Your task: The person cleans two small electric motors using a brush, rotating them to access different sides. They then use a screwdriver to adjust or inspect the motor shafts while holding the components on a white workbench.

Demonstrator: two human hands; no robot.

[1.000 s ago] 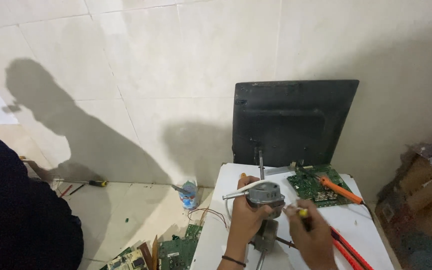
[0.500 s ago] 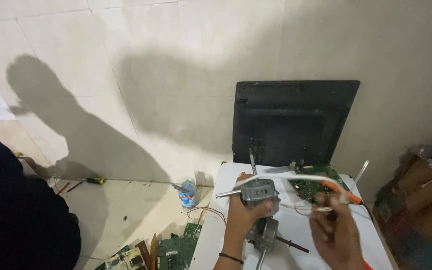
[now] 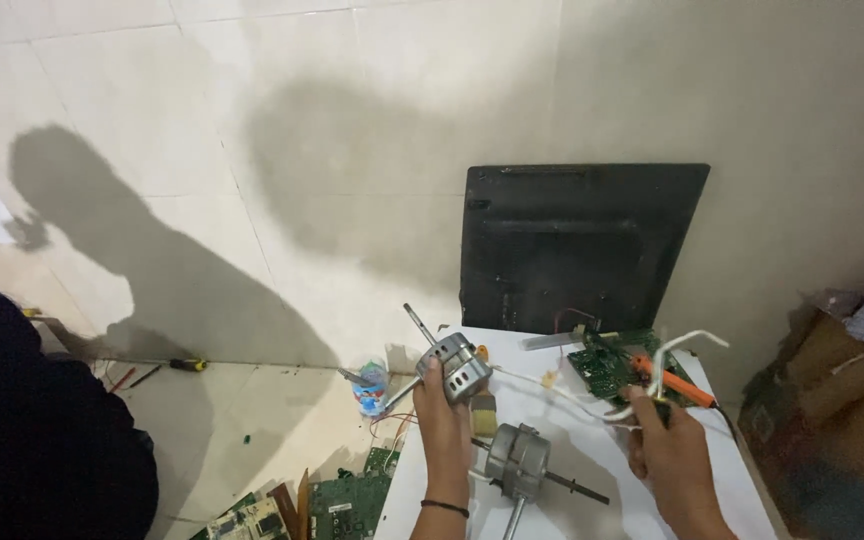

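Grey motor [image 3: 459, 366], shaft pointing upper left, gripped by left hand [image 3: 442, 425]; right hand [image 3: 674, 462], lower right, grips its white wires [image 3: 652, 375].

This looks like a small electronics repair workshop in a plain tiled room. A white counter [image 3: 552, 420] against the wall carries a green circuit board [image 3: 607, 368], a bare electric motor [image 3: 517, 462] and an orange-handled tool [image 3: 674, 382]. More circuit boards [image 3: 337, 497] lie on the floor [image 3: 242, 420] beside a screwdriver [image 3: 174, 367], and a black panel [image 3: 577, 245] leans against the wall.
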